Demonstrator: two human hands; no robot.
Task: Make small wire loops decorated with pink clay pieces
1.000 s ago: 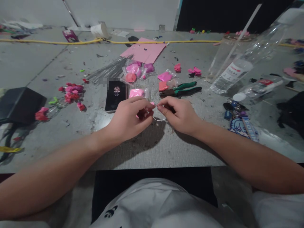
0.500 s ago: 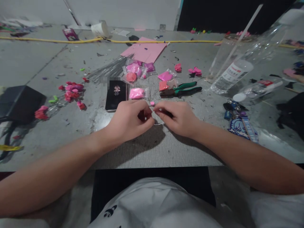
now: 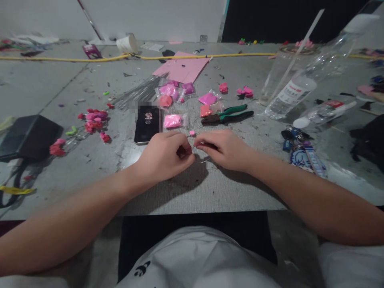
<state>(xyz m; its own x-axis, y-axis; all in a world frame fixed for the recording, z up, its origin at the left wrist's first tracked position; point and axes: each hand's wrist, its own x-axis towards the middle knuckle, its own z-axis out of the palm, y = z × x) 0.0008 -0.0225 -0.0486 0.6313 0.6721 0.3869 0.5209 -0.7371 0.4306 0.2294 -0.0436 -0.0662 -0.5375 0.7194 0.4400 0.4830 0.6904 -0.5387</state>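
My left hand [image 3: 168,155] and my right hand [image 3: 225,149] meet over the front of the grey table [image 3: 168,200], both with fingers pinched. Between them runs a thin curved wire [image 3: 202,161], gripped at the fingertips of each hand. Just beyond the fingertips lies a small pink piece [image 3: 192,133]. A phone [image 3: 147,123] rests behind my left hand, beside a bag of pink clay [image 3: 173,121]. Behind my right hand are green-handled pliers [image 3: 229,114].
Clear bottles [image 3: 292,94] and a keychain [image 3: 306,156] are on the right. Pink flower pieces [image 3: 93,120] and a black box [image 3: 30,136] stand left. Farther back are a bundle of wires [image 3: 138,94], pink sheet [image 3: 183,67] and yellow cable [image 3: 234,55].
The camera view has shifted slightly. My fingers have moved a little on the wire, and its visible loop has changed angle, its right part now higher.
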